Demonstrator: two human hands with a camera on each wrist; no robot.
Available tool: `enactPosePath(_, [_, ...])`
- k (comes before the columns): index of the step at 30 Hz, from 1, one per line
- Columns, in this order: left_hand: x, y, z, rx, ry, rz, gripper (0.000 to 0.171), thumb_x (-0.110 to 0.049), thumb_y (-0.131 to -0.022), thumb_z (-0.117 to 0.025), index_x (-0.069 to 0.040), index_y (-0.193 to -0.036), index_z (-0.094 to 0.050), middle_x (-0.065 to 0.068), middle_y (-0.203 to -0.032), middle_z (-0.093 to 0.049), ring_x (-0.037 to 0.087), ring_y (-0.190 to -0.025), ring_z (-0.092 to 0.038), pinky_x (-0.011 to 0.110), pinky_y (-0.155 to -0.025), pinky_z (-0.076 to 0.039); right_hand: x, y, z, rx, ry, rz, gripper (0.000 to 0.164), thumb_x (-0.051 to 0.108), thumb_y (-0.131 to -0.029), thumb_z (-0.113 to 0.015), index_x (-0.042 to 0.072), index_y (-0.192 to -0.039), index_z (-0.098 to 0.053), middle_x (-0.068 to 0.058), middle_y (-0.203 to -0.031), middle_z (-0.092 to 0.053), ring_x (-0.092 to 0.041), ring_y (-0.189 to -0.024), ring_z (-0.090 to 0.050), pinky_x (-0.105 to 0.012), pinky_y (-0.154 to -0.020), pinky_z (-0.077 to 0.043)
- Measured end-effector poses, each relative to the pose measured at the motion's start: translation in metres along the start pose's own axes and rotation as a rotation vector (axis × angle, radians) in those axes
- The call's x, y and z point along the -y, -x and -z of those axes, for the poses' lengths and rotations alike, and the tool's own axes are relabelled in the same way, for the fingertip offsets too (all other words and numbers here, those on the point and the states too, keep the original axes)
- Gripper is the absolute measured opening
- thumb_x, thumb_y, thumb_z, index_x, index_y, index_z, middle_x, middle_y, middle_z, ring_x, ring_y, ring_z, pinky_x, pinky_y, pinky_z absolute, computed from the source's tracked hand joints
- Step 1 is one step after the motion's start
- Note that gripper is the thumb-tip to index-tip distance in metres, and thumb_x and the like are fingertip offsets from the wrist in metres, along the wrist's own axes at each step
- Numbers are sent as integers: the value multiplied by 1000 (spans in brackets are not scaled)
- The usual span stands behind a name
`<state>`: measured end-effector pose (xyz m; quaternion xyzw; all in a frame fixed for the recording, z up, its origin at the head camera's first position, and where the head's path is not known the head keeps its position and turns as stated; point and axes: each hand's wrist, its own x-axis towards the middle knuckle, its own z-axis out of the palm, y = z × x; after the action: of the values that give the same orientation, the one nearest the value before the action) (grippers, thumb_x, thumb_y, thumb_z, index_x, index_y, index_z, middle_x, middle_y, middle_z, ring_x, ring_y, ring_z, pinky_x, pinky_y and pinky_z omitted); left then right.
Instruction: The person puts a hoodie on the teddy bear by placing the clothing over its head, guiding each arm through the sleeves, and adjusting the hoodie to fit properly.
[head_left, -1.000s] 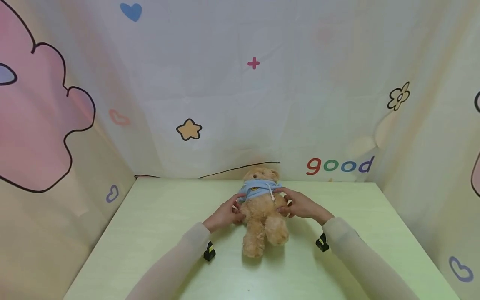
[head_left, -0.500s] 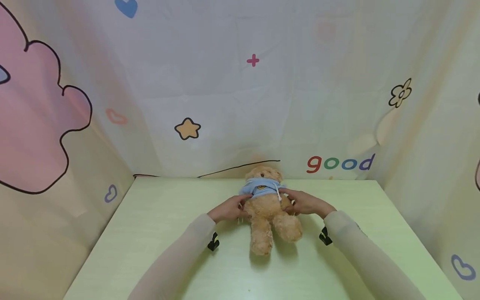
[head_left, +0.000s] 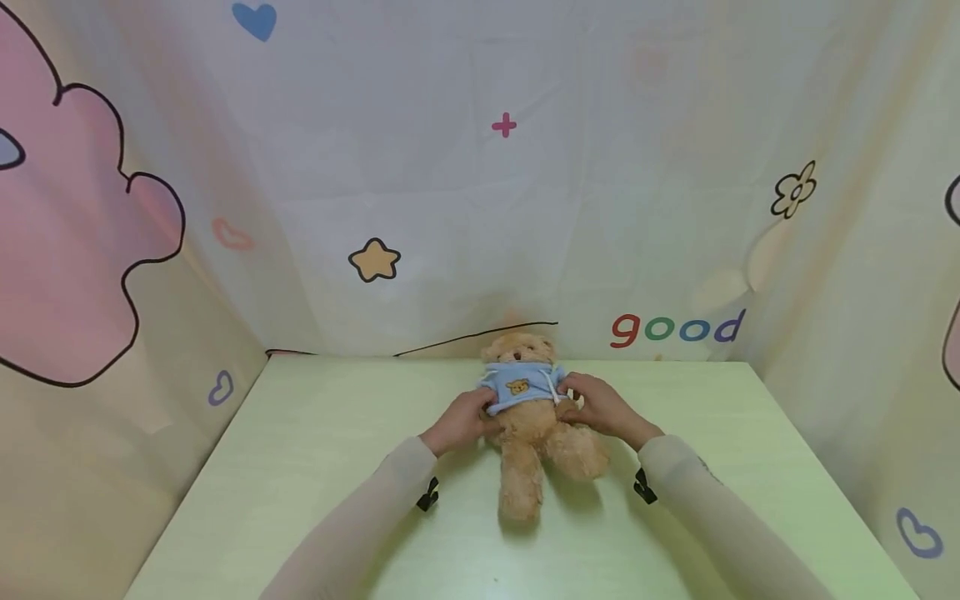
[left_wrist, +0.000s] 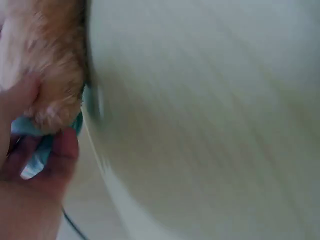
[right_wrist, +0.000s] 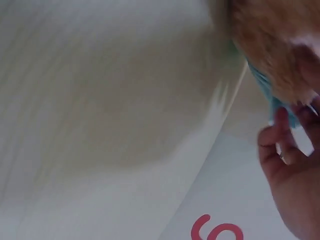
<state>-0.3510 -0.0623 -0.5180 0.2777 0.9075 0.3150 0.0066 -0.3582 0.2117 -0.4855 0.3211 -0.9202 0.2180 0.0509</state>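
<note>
A light-brown teddy bear (head_left: 528, 425) in a blue hoodie (head_left: 519, 385) lies face up on the table, its head by the back wall and its legs toward me. My left hand (head_left: 462, 421) pinches the hoodie's hem at the bear's left-hand side in the head view. On the other side my right hand (head_left: 600, 406) pinches the hem near a white drawstring. In the left wrist view blue cloth shows between the fingers of the left hand (left_wrist: 37, 165). The right wrist view has the right hand (right_wrist: 295, 165) at the hoodie's edge, under the brown fur (right_wrist: 270, 55).
The pale green table (head_left: 337, 467) ends at a printed cloth backdrop (head_left: 450, 192), which also hangs at both sides. Black wrist-worn pieces (head_left: 428, 495) hang below the sleeves.
The hoodie, bunched up before, now lies lower and flatter over the chest, its bear print showing. The bear's legs have swung to the right. Both hands have stayed at its sides.
</note>
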Motion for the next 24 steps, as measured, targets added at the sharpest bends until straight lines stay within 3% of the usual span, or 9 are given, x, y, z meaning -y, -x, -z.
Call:
enactPosePath(2, [-2, 0, 1, -44, -54, -17, 24, -22, -86, -67, -13, -81, -46, -3, -82, -54, 10, -72, -45, 21, -61, -35, 2, 1, -2, -52, 53, 14, 27, 21, -73, -78, 16, -85, -55, 4, -86, -56, -17, -80, -54, -30, -71, -42])
enactPosePath(5, [-6, 0, 2, -89, -124, -32, 23, -23, -89, -62, -14, -78, -45, -4, -73, -48, 8, -65, -42, 20, -56, -32, 6, 1, -3, -81, 21, -7, 24, 20, -76, -75, 17, -78, -51, 6, -78, -53, -13, -74, -54, -27, -67, -41])
enactPosePath(7, [-7, 0, 2, -98, -131, -46, 20, -20, -89, -61, -13, -78, -46, -3, -71, -48, 9, -64, -42, 20, -55, -33, 7, 2, -4, -80, -116, -76, 19, 17, -83, -68, 16, -75, -51, 6, -75, -53, -10, -68, -52, -24, -62, -39])
enactPosePath(10, [-5, 1, 5, -42, -84, -34, 11, -19, -86, -59, -12, -84, -52, 1, -78, -55, 11, -69, -48, 21, -60, -38, 8, 3, -5, -72, -220, -126, 14, 13, -88, -61, 14, -77, -53, 2, -76, -55, -8, -66, -49, -22, -60, -39])
enactPosePath(12, [-2, 5, 9, 29, -32, -8, 14, -17, -83, -61, -12, -95, -57, 3, -92, -61, 13, -82, -55, 23, -68, -43, 7, 5, -5, -42, -279, -170, 11, 14, -89, -60, 13, -80, -55, 0, -80, -57, -6, -66, -52, -21, -59, -42])
enactPosePath(14, [1, 9, 12, 89, -1, 7, 27, -13, -80, -65, -12, -106, -59, 3, -105, -63, 15, -96, -58, 26, -76, -46, 7, 6, -3, -1, -261, -162, 10, 17, -86, -66, 13, -84, -57, -3, -87, -60, -5, -70, -60, -21, -60, -46])
enactPosePath(16, [3, 12, 13, 106, -12, -20, 35, -8, -76, -68, -12, -110, -58, 4, -110, -62, 16, -101, -57, 27, -81, -46, 8, 6, 1, 47, -295, -172, 15, 19, -82, -70, 13, -89, -58, -7, -94, -62, -10, -74, -67, -23, -60, -49])
enactPosePath(21, [3, 13, 8, 23, -122, -71, 25, -2, -75, -69, -13, -88, -51, 1, -82, -52, 13, -75, -45, 24, -65, -37, 12, 3, 14, 173, -338, -145, 28, 16, -80, -73, 14, -100, -54, -10, -112, -58, -22, -92, -68, -28, -68, -53])
enactPosePath(24, [-2, 12, 6, -9, -205, -63, 24, -8, -79, -69, -17, -83, -47, -4, -77, -47, 10, -71, -41, 23, -62, -33, 12, 4, 18, 193, -251, -105, 31, 14, -76, -76, 17, -98, -54, -5, -109, -58, -20, -91, -66, -27, -70, -51])
